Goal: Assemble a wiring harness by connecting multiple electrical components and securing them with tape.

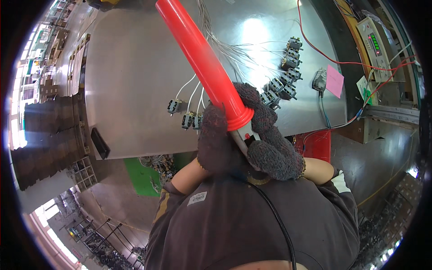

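Note:
Both my hands wear dark grey knitted gloves and meet in front of my chest. A torch-like wand with a long red tube and a ribbed red collar points up and left over the table. My right hand is closed round its pale grey handle, its thumb near a black and red part there. My left hand lies against the left side of the collar and handle; blur hides how its fingers are set. Past the left hand lie several black connectors on white wires.
On the metal table, more black connectors curve along the right, their white wires bundled at the far side. A black adapter, a pink note and a meter with red leads are farther right. A dark flat object lies at the left edge.

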Action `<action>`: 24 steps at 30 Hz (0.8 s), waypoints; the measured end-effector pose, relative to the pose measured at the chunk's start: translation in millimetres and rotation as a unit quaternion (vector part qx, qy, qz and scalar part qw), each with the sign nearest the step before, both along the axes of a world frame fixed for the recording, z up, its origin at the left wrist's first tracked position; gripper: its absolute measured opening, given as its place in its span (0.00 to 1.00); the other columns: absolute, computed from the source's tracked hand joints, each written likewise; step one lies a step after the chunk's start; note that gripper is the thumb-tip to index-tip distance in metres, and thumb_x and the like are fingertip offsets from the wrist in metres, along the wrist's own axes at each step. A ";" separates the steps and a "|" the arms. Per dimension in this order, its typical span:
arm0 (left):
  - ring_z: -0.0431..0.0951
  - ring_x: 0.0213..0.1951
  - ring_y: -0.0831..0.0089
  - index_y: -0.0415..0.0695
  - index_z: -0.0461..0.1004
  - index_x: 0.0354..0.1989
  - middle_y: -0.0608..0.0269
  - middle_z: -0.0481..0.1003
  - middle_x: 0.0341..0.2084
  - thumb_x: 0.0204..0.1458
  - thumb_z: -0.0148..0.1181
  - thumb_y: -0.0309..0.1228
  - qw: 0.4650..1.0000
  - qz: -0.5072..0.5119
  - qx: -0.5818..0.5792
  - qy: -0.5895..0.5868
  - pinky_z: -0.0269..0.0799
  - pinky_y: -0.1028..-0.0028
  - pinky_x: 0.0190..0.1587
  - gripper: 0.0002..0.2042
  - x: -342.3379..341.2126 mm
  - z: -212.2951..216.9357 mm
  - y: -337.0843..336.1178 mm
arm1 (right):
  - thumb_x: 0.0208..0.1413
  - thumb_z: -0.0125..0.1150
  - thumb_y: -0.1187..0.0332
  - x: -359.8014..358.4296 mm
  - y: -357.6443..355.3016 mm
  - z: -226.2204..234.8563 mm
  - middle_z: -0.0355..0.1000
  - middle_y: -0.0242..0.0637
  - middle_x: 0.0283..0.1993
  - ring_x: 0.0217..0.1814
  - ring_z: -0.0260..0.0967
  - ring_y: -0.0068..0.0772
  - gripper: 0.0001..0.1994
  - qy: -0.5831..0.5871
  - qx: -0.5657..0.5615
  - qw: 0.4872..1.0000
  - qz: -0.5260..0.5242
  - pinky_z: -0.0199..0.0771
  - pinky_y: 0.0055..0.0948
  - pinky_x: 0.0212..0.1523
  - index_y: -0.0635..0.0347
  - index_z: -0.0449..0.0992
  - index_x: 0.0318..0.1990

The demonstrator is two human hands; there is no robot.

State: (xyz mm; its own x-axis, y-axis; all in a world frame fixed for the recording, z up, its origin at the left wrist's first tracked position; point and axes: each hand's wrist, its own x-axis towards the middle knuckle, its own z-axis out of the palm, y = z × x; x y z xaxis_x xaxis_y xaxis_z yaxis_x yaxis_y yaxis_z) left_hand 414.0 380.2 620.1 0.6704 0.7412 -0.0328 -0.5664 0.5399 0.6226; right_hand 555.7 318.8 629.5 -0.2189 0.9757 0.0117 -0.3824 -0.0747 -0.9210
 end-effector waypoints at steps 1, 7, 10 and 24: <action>0.75 0.50 0.63 0.41 0.62 0.64 0.52 0.72 0.49 0.63 0.55 0.57 1.000 0.015 0.006 0.016 0.75 0.60 0.52 0.33 1.4 0.8 -1.4 | 0.64 0.59 0.53 4.1 -0.2 -1.9 0.50 0.48 0.78 0.79 0.49 0.40 0.42 -0.004 0.000 1.000 0.000 0.46 0.39 0.77 0.65 0.48 0.77; 0.75 0.50 0.62 0.42 0.62 0.64 0.51 0.72 0.48 0.63 0.55 0.57 0.998 0.039 0.012 0.044 0.75 0.60 0.53 0.33 6.6 0.5 -1.0 | 0.64 0.59 0.52 7.8 1.0 -5.8 0.50 0.48 0.77 0.79 0.49 0.40 0.42 -0.029 0.002 1.000 -0.006 0.45 0.39 0.77 0.65 0.49 0.77; 0.75 0.50 0.62 0.42 0.63 0.63 0.51 0.72 0.48 0.62 0.57 0.57 1.000 0.016 -0.005 0.018 0.75 0.60 0.52 0.33 7.6 -1.1 1.1 | 0.63 0.59 0.51 8.3 3.0 -6.7 0.51 0.48 0.77 0.79 0.49 0.41 0.42 -0.041 0.005 0.999 -0.005 0.45 0.39 0.77 0.65 0.49 0.77; 0.75 0.53 0.59 0.38 0.63 0.65 0.51 0.73 0.55 0.59 0.55 0.40 0.863 0.340 0.247 0.280 0.73 0.59 0.58 0.28 -6.3 -37.2 16.6 | 0.58 0.60 0.54 99.1 -7.2 2.5 0.78 0.34 0.43 0.35 0.71 0.19 0.33 -0.187 -0.112 0.973 -0.079 0.74 0.25 0.37 0.63 0.66 0.68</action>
